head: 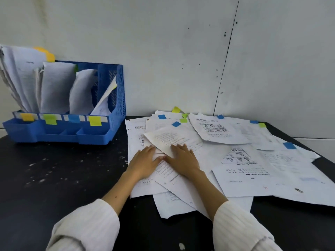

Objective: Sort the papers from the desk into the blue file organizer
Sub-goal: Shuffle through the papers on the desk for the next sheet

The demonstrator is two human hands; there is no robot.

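A blue file organizer [116,105] stands at the back left of the dark desk, its slots holding upright white papers. Its front strip carries orange, green, blue and yellow sticky tabs. Several loose printed sheets [241,169] with blue, green and yellow tabs lie spread over the desk's right half. My left hand [145,163] rests flat on the left side of the pile with fingers straight. My right hand [183,158] lies flat beside it, pressing on a folded sheet [170,140] on top of the pile. The thumbs nearly touch.
The dark desk [63,169] is flecked with white specks on its left part. A grey panelled wall [181,51] runs close behind the desk and the organizer. Some sheets overhang toward the desk's front edge.
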